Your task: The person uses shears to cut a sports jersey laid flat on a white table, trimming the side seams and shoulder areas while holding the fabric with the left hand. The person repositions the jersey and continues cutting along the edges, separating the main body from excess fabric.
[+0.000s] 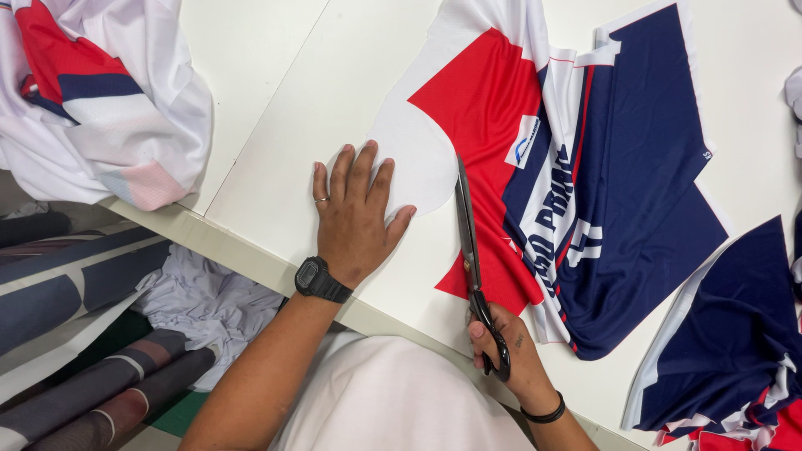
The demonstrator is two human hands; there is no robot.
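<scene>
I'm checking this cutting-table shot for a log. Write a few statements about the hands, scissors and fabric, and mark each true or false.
1. The right hand grips long black-handled metal scissors. True.
2. The scissor blades point toward the person's body. False: they point away, along the edge of the red, white and navy printed fabric panel.
3. The left hand lies flat, fingers spread, on the panel's white rounded part. True.
4. The left wrist is bare. False: it wears a black digital wristwatch.
5. A crumpled heap of white, red and navy fabric lies at the white table's far left. True.
</scene>
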